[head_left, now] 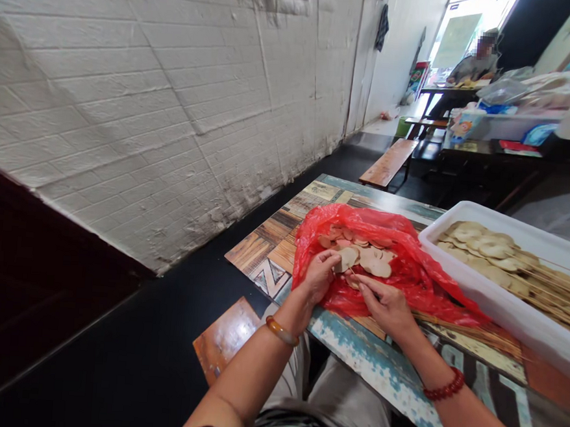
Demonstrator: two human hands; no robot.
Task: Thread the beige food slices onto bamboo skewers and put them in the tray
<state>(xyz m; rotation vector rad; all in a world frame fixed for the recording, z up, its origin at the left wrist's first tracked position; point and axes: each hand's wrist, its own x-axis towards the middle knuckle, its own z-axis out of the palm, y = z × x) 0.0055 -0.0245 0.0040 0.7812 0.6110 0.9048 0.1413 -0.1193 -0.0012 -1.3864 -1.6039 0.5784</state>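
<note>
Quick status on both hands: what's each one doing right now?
Left hand: closed, pinching a pale, flat slice.
Right hand: closed, apparently pinching a thin stick; mostly hidden by the fingers.

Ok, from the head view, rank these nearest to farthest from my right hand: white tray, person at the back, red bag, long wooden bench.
1. Red bag, just in front.
2. White tray, on the right.
3. Long wooden bench, farther ahead.
4. Person at the back, upper right.

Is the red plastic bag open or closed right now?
Open: the red plastic bag's mouth gapes, with pale round slices showing inside.
</note>
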